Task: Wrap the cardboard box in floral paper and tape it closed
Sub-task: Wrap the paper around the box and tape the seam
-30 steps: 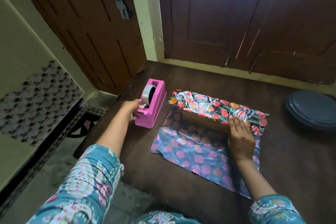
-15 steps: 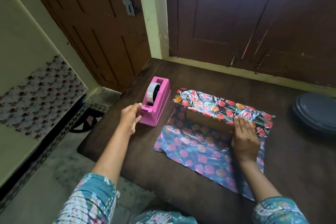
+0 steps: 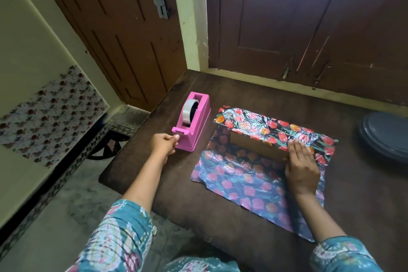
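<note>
Table dark wood, 2 doors behind | left hand pinches tape | right hand flat

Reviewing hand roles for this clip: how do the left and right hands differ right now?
The left hand is curled, pinching at the pink tape dispenser's cutter end; the right hand lies flat, fingers extended, pressing floral paper onto the cardboard box. Both are bare.
</note>
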{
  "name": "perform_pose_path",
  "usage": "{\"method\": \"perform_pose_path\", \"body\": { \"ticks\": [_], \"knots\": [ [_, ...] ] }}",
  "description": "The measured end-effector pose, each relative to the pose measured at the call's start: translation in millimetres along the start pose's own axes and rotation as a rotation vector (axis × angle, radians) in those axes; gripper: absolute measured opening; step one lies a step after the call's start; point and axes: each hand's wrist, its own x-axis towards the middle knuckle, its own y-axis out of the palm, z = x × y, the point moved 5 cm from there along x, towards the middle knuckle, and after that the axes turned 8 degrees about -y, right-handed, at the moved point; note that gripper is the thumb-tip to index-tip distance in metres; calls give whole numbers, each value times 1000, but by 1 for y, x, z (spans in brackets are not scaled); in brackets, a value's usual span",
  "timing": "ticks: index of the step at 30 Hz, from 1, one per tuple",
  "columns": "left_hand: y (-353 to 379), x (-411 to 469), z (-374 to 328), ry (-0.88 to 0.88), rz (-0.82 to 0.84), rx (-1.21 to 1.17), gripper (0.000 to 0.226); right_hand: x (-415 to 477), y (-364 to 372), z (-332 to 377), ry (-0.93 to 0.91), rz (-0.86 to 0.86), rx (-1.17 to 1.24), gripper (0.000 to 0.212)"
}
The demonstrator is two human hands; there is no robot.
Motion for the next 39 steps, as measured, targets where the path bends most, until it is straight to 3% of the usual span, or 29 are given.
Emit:
{"method": "perform_pose_path", "body": {
  "ticks": [4, 8, 10, 13, 18, 22, 25, 27, 30, 34, 39],
  "knots": [
    [-4, -6, -14, 116, -184, 250, 22, 1, 0, 1, 4, 3, 6, 43],
    [-9, 0, 3, 46, -211, 345, 18, 1, -4, 1, -26, 3, 21, 46],
    [-9, -1, 24, 8, -135, 220, 26, 2, -7, 2, -25, 25, 78, 55],
    [18, -24, 19, 187, 69, 172, 23, 4, -10, -1, 133, 103, 217, 71],
    [103, -91, -45, 548, 424, 233, 13, 11, -15, -7, 148, 79, 324, 38],
    [170, -144, -84, 766, 584, 353, 17, 13, -14, -11, 113, 90, 257, 37],
    [209, -159, -90, 769, 697, 448, 23, 12, -17, -14, 103, 73, 242, 37],
    [225, -161, -87, 777, 734, 550, 24, 11, -17, -20, 149, 63, 338, 29],
    [234, -161, -85, 794, 733, 652, 23, 8, -17, -27, 207, 60, 486, 38],
    [238, -159, -84, 773, 758, 702, 17, 6, -17, -36, 219, 33, 549, 34],
    [246, -164, -88, 906, 629, 913, 12, 3, -18, -41, 301, -30, 531, 20]
  ]
}}
